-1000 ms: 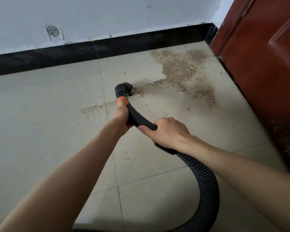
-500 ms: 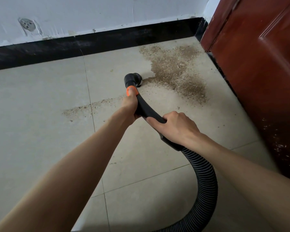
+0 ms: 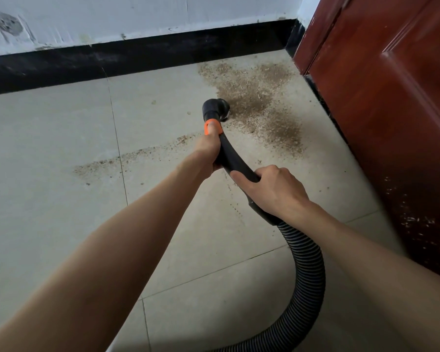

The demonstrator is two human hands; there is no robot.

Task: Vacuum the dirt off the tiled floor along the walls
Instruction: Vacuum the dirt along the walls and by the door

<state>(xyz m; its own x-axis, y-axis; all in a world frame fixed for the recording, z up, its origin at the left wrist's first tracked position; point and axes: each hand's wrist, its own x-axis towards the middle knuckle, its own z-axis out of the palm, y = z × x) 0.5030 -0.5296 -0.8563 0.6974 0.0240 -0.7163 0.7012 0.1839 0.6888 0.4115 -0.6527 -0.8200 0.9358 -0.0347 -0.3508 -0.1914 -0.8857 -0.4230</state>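
Observation:
A black vacuum nozzle with an orange ring touches the pale tiled floor at the left edge of a large brown dirt patch in the corner. My left hand grips the curved black handle just below the orange ring. My right hand grips the same handle lower down, where the ribbed hose begins. A thin trail of dirt runs left from the nozzle across a tile seam.
A black skirting board runs along the white wall at the back. A dark red wooden door closes off the right side. The hose loops down to the bottom edge of the view.
The nozzle has moved right and forward along the trail into the edge of the big dirt patch. Both hands keep their grip. The strip of floor just behind the nozzle looks cleaner.

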